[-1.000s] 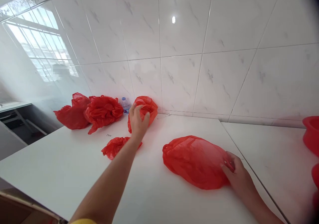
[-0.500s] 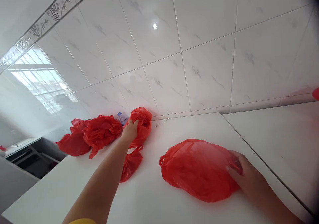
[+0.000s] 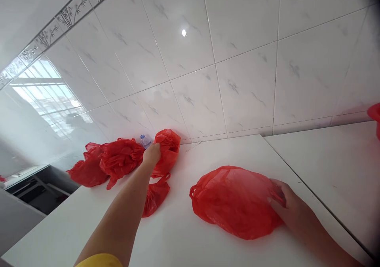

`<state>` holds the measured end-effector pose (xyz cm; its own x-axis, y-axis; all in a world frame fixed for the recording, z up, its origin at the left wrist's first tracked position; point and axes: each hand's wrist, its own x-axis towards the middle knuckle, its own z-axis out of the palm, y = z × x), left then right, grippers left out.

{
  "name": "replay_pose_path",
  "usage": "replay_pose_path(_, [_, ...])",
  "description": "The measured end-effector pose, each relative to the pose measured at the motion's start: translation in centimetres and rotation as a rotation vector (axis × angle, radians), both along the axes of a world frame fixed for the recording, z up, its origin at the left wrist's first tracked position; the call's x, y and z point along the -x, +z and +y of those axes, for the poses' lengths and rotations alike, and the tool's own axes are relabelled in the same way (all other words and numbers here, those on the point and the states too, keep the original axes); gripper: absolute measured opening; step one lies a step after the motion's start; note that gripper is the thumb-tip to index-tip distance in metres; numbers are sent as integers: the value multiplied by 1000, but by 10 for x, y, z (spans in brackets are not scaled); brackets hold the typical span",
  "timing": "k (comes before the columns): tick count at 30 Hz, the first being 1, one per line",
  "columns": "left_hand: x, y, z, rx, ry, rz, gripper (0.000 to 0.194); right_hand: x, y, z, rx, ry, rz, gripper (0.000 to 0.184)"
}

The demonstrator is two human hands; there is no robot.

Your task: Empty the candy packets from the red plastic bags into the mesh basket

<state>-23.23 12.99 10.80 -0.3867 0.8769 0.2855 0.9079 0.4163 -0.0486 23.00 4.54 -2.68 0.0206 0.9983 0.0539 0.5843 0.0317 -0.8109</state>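
My left hand (image 3: pixel 152 154) reaches far across the white counter (image 3: pixel 231 150) and is closed on a bunched red plastic bag (image 3: pixel 168 148) by the tiled wall. Below my forearm lies a small crumpled red bag (image 3: pixel 156 195). A large puffed red bag (image 3: pixel 236 199) lies flat in the middle of the counter. My right hand (image 3: pixel 286 203) rests at its right end, fingers curled into the plastic.
Two more crumpled red bags (image 3: pixel 120 156) (image 3: pixel 86 170) sit at the far left by the wall, with a small water bottle (image 3: pixel 145 140) behind them. A red bowl's edge (image 3: pixel 374 114) shows at the right. The counter drops off at the left to a dark lower area.
My left hand has gone from lying open over the far red bag to gripping its top. The view has tilted and shifted left. My right hand stays on the large bag.
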Motion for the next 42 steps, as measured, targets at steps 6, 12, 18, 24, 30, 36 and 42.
replay_pose_path(6, [-2,-8,-3,-15,-6,-58,26,1,-2,1,-7,0,-10,45])
replay_pose_path(12, [5,2,-4,-222,37,-210,22,2,4,-2,-12,9,13,46])
replay_pose_path(18, [15,32,-1,-401,-3,-391,31,1,1,-1,-38,17,16,47])
replay_pose_path(24, [15,36,-6,-443,-38,-448,27,1,1,0,-42,24,19,46])
replay_pose_path(30, [4,22,-16,-407,-26,-310,47,1,3,-2,-27,30,13,46])
replay_pose_path(36, [-13,19,-12,-295,-123,-43,40,1,3,-1,-46,25,-12,45])
replay_pose_path(42, [-17,-3,5,-1,-257,10,40,-1,-5,3,-53,26,-16,47])
